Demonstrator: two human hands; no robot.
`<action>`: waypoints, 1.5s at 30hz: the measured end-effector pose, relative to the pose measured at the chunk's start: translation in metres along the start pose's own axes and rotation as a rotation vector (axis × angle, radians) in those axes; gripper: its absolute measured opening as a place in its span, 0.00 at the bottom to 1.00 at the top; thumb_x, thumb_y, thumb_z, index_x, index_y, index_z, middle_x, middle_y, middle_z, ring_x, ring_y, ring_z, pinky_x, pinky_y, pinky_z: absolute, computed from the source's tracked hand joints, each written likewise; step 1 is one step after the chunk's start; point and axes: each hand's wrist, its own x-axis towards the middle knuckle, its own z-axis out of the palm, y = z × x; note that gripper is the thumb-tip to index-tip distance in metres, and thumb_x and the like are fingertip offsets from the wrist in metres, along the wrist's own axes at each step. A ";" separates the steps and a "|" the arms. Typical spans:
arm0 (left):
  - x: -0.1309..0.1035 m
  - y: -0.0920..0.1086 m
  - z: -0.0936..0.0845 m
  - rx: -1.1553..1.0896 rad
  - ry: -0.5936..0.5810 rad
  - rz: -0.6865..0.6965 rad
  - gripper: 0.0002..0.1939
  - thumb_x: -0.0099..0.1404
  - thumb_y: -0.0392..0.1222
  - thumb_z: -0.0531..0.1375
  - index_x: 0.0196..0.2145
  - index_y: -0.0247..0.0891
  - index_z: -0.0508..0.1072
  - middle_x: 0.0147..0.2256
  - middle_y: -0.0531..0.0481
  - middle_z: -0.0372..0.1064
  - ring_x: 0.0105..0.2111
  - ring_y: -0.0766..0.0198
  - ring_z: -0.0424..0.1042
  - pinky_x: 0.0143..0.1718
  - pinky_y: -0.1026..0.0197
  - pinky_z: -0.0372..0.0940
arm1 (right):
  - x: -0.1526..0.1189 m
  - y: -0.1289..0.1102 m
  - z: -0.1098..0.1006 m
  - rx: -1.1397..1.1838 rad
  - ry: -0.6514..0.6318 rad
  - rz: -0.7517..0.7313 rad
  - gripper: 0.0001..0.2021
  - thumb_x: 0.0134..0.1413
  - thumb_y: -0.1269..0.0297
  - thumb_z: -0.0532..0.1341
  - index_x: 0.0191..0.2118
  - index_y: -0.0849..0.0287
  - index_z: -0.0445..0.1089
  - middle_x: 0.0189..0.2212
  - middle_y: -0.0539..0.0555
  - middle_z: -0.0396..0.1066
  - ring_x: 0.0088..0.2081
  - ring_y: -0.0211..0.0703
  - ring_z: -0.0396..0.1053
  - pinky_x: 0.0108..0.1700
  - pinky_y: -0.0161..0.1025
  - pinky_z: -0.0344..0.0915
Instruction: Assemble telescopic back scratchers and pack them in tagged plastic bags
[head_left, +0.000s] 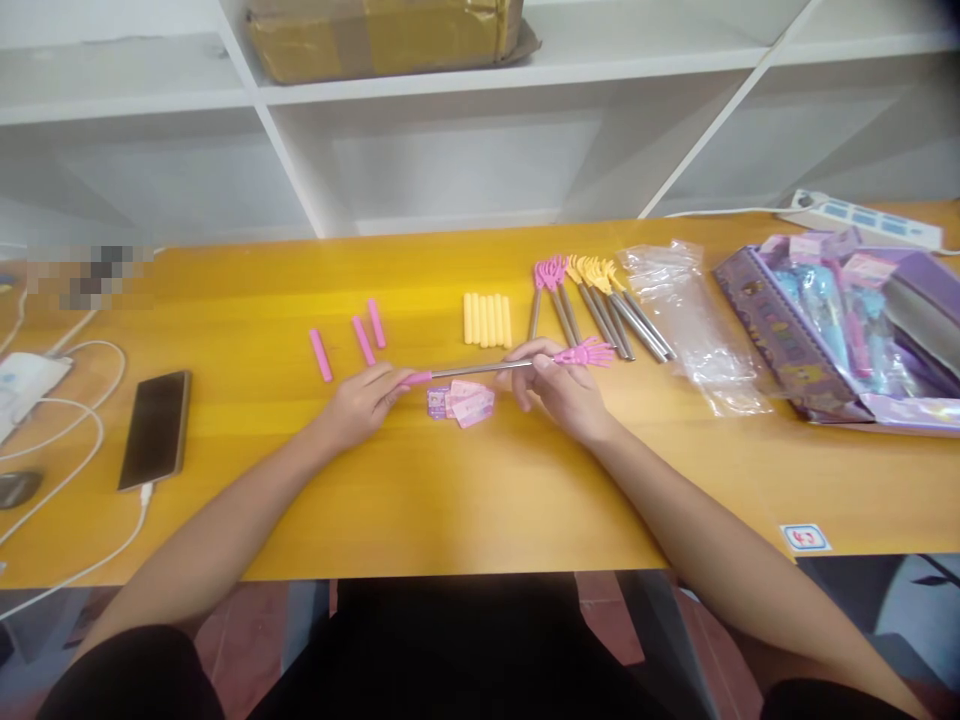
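Observation:
A telescopic back scratcher (480, 370) with a pink hand-shaped head and pink grip stretches level between my hands, its metal rod drawn out. My left hand (365, 405) is closed round the pink grip. Near the head, my right hand (559, 392) pinches the rod. Small pink and purple cards (469, 405) lie overlapping on the table below the rod. Beyond my left hand are pink grip tubes (320, 355), and a row of yellow grip tubes (487, 320) lies behind the rod. Several metal rods with pink and yellow hand heads (592, 300) sit to the right.
Clear plastic bags (697, 320) lie right of the rods, beside an open purple box (795, 350) of packaged items. A phone (156, 430) on a white cable is at left. White shelving (450, 165) stands behind the table (450, 500), and a power strip (866, 220) lies at back right.

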 end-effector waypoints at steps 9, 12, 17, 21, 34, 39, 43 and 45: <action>0.000 0.001 0.000 -0.037 -0.026 0.030 0.15 0.79 0.36 0.56 0.58 0.37 0.75 0.42 0.44 0.78 0.41 0.63 0.77 0.46 0.61 0.73 | -0.003 -0.006 -0.005 -0.055 -0.042 -0.006 0.16 0.73 0.48 0.60 0.51 0.55 0.74 0.32 0.51 0.76 0.28 0.41 0.71 0.40 0.44 0.70; -0.001 0.003 0.001 -0.061 -0.036 0.028 0.16 0.78 0.35 0.57 0.60 0.38 0.75 0.43 0.44 0.78 0.41 0.63 0.77 0.45 0.61 0.73 | -0.002 -0.005 -0.004 -0.038 -0.044 -0.022 0.15 0.74 0.49 0.60 0.51 0.55 0.74 0.34 0.52 0.76 0.27 0.39 0.71 0.39 0.43 0.69; -0.002 0.003 0.002 -0.080 -0.046 0.010 0.16 0.79 0.37 0.56 0.59 0.38 0.75 0.43 0.44 0.77 0.40 0.62 0.76 0.44 0.60 0.73 | -0.003 -0.004 0.001 -0.034 -0.070 -0.024 0.15 0.74 0.49 0.59 0.51 0.55 0.73 0.38 0.53 0.78 0.28 0.39 0.72 0.39 0.43 0.70; 0.000 0.002 0.001 -0.092 -0.029 -0.035 0.16 0.79 0.37 0.56 0.59 0.40 0.76 0.43 0.44 0.78 0.40 0.62 0.77 0.44 0.60 0.72 | -0.004 -0.009 0.003 -0.074 -0.082 0.015 0.17 0.74 0.47 0.59 0.52 0.54 0.73 0.38 0.53 0.78 0.30 0.39 0.72 0.40 0.42 0.70; 0.002 -0.004 -0.003 -0.047 0.000 -0.089 0.16 0.80 0.40 0.55 0.58 0.41 0.78 0.44 0.45 0.79 0.42 0.61 0.78 0.47 0.59 0.72 | 0.009 -0.033 -0.028 -0.150 0.257 -0.101 0.17 0.63 0.44 0.68 0.40 0.55 0.76 0.27 0.49 0.70 0.22 0.36 0.64 0.24 0.37 0.60; 0.000 -0.005 -0.003 0.005 -0.005 -0.041 0.15 0.79 0.39 0.56 0.57 0.40 0.78 0.44 0.44 0.79 0.43 0.60 0.79 0.47 0.58 0.73 | 0.005 -0.029 -0.022 -0.386 0.260 -0.062 0.18 0.65 0.44 0.67 0.38 0.55 0.75 0.28 0.48 0.68 0.22 0.34 0.62 0.25 0.36 0.60; 0.000 -0.004 -0.003 0.012 -0.009 0.016 0.14 0.79 0.38 0.56 0.57 0.39 0.77 0.43 0.43 0.79 0.40 0.62 0.78 0.44 0.60 0.73 | 0.005 -0.026 -0.021 -0.413 0.256 -0.052 0.19 0.65 0.42 0.66 0.38 0.55 0.74 0.27 0.48 0.67 0.22 0.35 0.62 0.25 0.37 0.59; -0.001 -0.003 -0.003 0.012 -0.013 0.033 0.14 0.79 0.37 0.56 0.57 0.39 0.77 0.42 0.44 0.79 0.39 0.62 0.78 0.42 0.61 0.73 | 0.005 -0.026 -0.021 -0.424 0.252 -0.040 0.19 0.65 0.43 0.66 0.38 0.55 0.75 0.27 0.48 0.67 0.23 0.35 0.63 0.26 0.37 0.60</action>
